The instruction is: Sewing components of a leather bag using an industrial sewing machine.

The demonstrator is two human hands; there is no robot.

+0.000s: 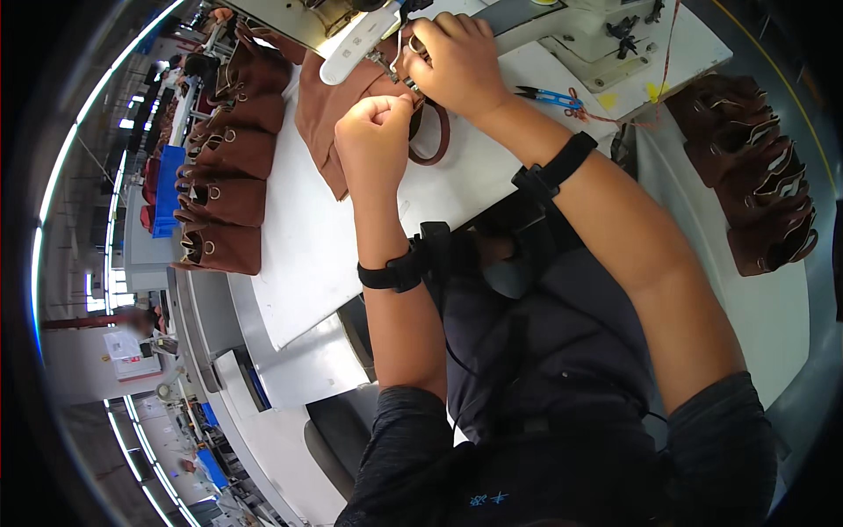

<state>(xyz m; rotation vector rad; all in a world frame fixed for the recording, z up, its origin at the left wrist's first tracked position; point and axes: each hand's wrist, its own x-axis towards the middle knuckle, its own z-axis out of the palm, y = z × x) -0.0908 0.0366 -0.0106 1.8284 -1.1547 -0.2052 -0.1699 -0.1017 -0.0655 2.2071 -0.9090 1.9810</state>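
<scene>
A brown handbag [332, 107] lies under the head of a sewing machine [360, 44], its strap loop [445, 140] curving out onto the white table. My left hand [376, 132] is closed, with thumb and forefinger pinching the bag's edge just in front of the presser foot [409, 84]. Beside the needle area, my right hand [457, 66] is closed too, its fingers curled in close to the machine's metal parts. What lies between those fingers is hidden.
Blue-handled thread snips [549, 97] lie right of my right wrist. Finished-looking brown bags [230, 193] stand in a row along the left, and more brown bags [746, 176] sit at the right. A blue bin [167, 193] is beyond the left row.
</scene>
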